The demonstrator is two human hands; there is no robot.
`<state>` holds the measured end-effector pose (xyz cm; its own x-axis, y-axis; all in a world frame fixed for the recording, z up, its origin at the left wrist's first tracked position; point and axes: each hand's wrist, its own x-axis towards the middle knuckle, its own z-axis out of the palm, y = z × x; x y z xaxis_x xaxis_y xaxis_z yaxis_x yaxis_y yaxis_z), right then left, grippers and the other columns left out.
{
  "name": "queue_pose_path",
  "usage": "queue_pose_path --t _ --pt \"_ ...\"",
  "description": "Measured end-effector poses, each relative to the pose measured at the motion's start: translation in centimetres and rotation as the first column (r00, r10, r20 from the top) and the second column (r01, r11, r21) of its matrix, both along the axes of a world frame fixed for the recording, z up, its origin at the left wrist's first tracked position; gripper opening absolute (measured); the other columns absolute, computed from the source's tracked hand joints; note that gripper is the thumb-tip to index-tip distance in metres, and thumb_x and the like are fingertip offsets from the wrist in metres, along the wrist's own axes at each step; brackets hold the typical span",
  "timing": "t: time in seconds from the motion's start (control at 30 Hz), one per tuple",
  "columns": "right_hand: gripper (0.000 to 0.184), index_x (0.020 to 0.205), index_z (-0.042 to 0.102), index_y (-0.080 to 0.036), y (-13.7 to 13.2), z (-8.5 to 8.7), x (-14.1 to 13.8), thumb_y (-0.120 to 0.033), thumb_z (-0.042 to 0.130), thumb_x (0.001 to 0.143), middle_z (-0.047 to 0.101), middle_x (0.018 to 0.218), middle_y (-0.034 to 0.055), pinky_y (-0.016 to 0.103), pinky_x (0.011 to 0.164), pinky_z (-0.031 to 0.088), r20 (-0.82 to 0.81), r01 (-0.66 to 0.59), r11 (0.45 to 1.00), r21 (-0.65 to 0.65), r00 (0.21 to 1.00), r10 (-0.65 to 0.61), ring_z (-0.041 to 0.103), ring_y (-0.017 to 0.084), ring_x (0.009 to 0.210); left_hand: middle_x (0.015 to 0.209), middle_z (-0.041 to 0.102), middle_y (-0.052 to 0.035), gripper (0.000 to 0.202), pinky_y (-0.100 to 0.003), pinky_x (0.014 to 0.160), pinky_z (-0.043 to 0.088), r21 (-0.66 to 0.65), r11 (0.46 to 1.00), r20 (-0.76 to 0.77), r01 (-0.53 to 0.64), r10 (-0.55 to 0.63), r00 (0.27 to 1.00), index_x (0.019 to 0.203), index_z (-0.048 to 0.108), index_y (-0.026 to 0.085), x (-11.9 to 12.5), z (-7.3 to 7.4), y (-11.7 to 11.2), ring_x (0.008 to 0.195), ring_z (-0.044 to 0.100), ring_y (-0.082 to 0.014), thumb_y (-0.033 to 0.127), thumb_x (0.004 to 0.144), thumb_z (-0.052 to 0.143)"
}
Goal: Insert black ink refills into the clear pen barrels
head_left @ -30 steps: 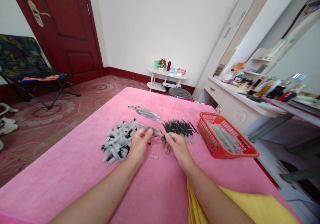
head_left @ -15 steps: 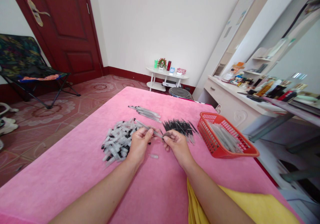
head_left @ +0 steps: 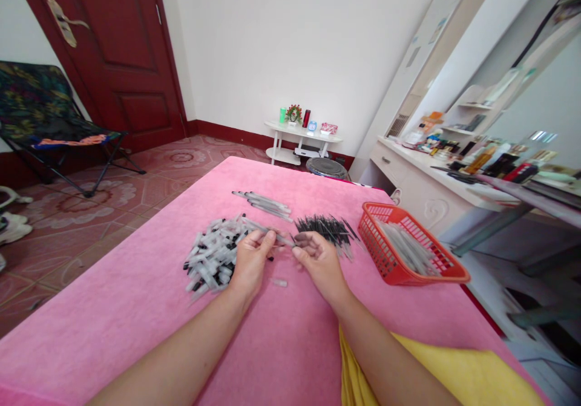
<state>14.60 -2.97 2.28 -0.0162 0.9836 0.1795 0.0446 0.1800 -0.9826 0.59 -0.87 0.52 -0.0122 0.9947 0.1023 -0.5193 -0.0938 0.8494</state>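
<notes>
Nearest, both forearms [head_left: 177,339] extended over the pink-covered desk [head_left: 276,357], the right one passing above a yellow cloth [head_left: 463,369]. They converged forward, palms turned inward. The left hand [head_left: 254,255] held a slim clear pen barrel [head_left: 285,241] pinched between thumb and fingers, and it sloped down toward the right hand [head_left: 321,261]. That one was half curled at the barrel's end, its fingers narrowly apart; whether they gripped it, I could not tell. One loose pen cap [head_left: 280,282] lay between the forearms.

About the progress, I judged that much was left: a heap of caps [head_left: 211,258] lay beside the left hand, many dark refills [head_left: 329,229] just beyond the right, and clear tubes [head_left: 406,248] in the red basket [head_left: 379,258]. Farther away, only a small group of pens [head_left: 263,204] seemed finished.
</notes>
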Motion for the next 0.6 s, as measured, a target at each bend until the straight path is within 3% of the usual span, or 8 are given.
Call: queue_pose_path --t 0.1,0.2,0.33,0.53,0.6 --pt "0.027 0.074 0.057 -0.014 0.11 -0.34 0.13 -0.04 0.054 0.078 0.056 0.055 -0.0004 0.02 0.038 0.039 0.025 -0.112 0.988 -0.108 0.993 0.115 0.05 0.009 0.041 0.084 0.069 -0.0091 0.027 -0.025 0.058 0.051 0.006 1.0 -0.009 0.003 -0.003 1.0 0.081 0.063 0.011 0.0 -0.05 0.0 0.069 0.064 -0.0165 0.036 0.071 0.067" --pt "0.025 0.065 0.056 -0.015 0.14 -0.37 0.27 -0.037 0.058 0.075 0.053 0.049 -0.0026 0.019 0.037 0.036 0.074 -0.057 0.996 -0.068 0.995 0.062 0.046 0.008 0.037 0.085 0.069 -0.0097 0.029 -0.025 0.059 0.051 0.002 1.0 -0.021 -0.019 0.019 1.0 0.08 0.064 0.011 0.0 -0.02 0.01 0.069 0.064 -0.0169 0.038 0.07 0.068" --pt "0.017 0.069 0.058 -0.015 0.21 -0.26 0.6 -0.031 0.063 0.068 0.053 0.049 -0.0032 0.019 0.039 0.039 0.069 0.021 0.998 -0.058 0.997 -0.017 0.048 0.008 0.04 0.082 0.069 -0.0076 0.03 -0.025 0.06 0.051 -0.02 0.997 -0.006 -0.071 0.071 0.997 0.077 0.066 0.012 -0.04 0.33 -0.02 0.067 0.063 -0.0154 0.039 0.066 0.07" --pt "0.014 0.071 0.053 -0.015 0.3 -0.29 1.03 -0.029 0.052 0.068 0.058 0.064 0.0011 0.019 0.035 0.035 -0.27 -0.178 0.963 -0.204 0.955 0.12 0.048 0.009 0.042 0.079 0.068 -0.0046 0.027 -0.023 0.056 0.049 -0.024 0.992 -0.009 -0.128 0.127 0.992 0.077 0.065 0.013 -0.09 0.41 -0.01 0.065 0.061 -0.0137 0.038 0.068 0.069" --pt "0.018 0.074 0.053 -0.015 0.23 -0.23 0.92 -0.033 0.053 0.07 0.057 0.065 0.0013 0.017 0.033 0.031 -0.299 -0.203 0.957 -0.206 0.944 0.136 0.044 0.007 0.04 0.077 0.067 -0.0043 0.027 -0.023 0.058 0.049 -0.006 0.992 -0.03 -0.126 0.126 0.992 0.077 0.065 0.013 -0.06 0.22 0.01 0.065 0.061 -0.0134 0.038 0.069 0.068"
